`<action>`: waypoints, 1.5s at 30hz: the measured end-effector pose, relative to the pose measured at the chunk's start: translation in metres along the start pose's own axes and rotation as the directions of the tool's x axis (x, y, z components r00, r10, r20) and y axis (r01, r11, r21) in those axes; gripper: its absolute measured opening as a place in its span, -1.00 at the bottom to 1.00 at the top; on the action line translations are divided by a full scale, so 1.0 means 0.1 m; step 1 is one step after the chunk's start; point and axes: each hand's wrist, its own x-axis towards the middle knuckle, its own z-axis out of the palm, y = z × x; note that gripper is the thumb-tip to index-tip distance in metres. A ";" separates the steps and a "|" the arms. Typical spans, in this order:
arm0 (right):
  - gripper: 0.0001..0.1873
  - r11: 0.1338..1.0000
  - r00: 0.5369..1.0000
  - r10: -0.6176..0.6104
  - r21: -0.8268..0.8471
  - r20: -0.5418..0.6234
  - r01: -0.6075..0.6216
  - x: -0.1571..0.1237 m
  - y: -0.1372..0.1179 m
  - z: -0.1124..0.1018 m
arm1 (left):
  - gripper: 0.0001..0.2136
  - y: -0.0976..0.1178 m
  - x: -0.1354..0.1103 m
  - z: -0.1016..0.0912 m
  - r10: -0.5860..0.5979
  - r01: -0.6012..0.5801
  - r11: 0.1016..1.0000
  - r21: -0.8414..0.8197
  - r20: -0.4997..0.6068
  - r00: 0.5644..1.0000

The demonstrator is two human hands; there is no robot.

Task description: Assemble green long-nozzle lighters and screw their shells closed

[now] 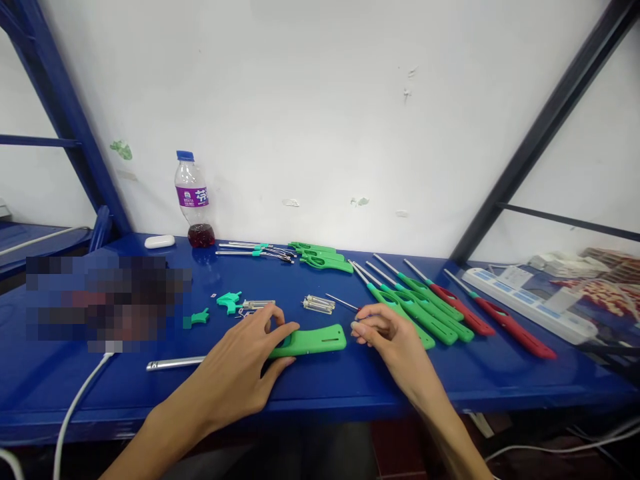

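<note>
My left hand point(240, 363) grips a green plastic lighter handle point(313, 341) that lies flat on the blue table point(320, 383), thumb and fingers around its left end. A metal tube point(173, 363) sticks out to the left of that hand. My right hand point(385, 333) hovers just right of the handle, its fingers pinched together on a thin metal rod point(343, 303). Small metal parts point(319, 304) and green trigger pieces point(229, 301) lie just beyond my hands.
Assembled green lighters point(415, 310) and red lighters point(493, 317) lie in a row on the right. More green handles point(323, 257) and metal tubes point(250, 250) lie farther back. A drink bottle point(194, 200) stands by the wall; a power strip point(530, 303) sits right; a white cable point(75, 407) runs left.
</note>
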 end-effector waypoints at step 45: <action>-0.87 0.904 0.968 -0.249 -0.353 0.024 0.241 -0.15 -0.11 0.15 | -0.62 0.01 -0.02 0.00 0.003 0.002 0.998 -0.068 0.074 0.997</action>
